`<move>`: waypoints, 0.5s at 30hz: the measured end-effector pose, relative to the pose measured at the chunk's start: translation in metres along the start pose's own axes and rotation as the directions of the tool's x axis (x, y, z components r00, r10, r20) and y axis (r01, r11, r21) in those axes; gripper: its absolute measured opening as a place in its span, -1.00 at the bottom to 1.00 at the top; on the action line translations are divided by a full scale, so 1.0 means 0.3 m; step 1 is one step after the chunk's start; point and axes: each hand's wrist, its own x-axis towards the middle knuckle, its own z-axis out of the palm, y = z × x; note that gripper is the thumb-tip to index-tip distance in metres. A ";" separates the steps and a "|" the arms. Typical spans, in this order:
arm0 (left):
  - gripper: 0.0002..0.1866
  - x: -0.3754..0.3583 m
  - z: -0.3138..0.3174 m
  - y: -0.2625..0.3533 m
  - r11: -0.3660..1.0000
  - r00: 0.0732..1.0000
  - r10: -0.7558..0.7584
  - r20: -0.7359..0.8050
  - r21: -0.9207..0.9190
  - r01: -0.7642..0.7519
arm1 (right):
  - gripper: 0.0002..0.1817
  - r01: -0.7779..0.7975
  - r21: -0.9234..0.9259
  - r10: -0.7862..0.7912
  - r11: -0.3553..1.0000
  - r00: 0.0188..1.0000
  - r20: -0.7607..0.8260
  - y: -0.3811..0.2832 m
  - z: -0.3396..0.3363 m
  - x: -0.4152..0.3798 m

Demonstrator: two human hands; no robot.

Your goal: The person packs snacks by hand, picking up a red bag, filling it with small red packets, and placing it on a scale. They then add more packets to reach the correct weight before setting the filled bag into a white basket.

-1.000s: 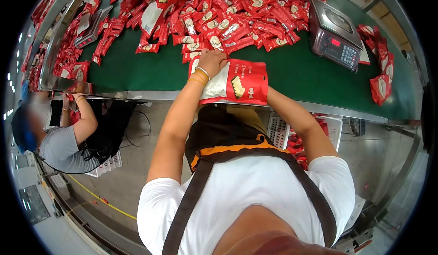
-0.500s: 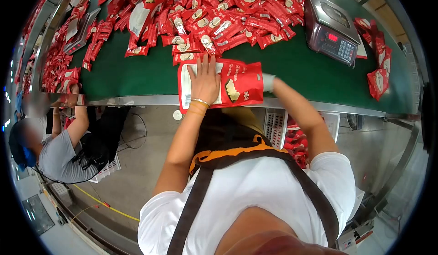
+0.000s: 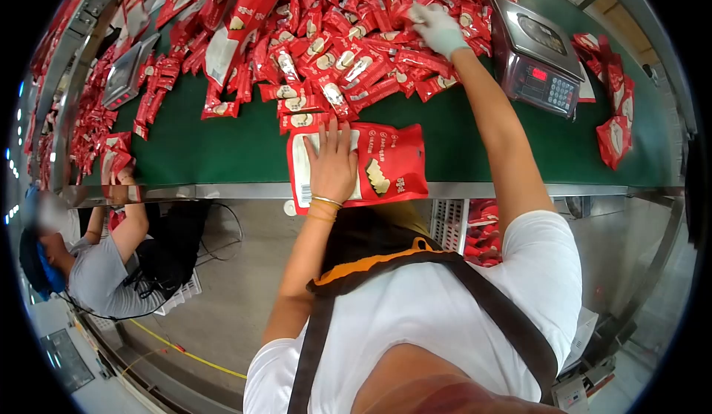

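Large red pouch [image 3: 386, 163]: lay flat at frame centre on the green tabletop [image 3: 222, 140], long axis left-right. Your left hand [image 3: 331, 162] pressed it, fingers spread; your gloved right hand [image 3: 437, 28], arm extended, fingers closed on small red packets [image 3: 348, 51] in the upper frame.

The left hand [image 3: 331, 163] is laid flat, fingers spread; the right hand [image 3: 437, 28] is stretched far, fingers curled downward.
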 end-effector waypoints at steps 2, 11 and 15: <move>-0.39 0.001 0.001 0.000 1.000 1.000 -0.004 -0.004 -0.009 0.004 | -0.39 -0.188 0.288 0.238 0.939 0.959 -0.151 0.087 0.010 -0.081; -0.40 -0.002 0.019 -0.010 1.000 1.000 0.010 -0.015 0.007 -0.010 | -0.33 -0.274 0.108 0.261 0.955 0.957 0.127 0.126 0.049 -0.215; -0.43 -0.002 0.027 -0.017 0.999 0.997 -0.013 -0.074 -0.043 0.010 | -0.37 -0.159 0.475 0.260 0.865 0.953 -0.155 0.052 -0.099 -0.439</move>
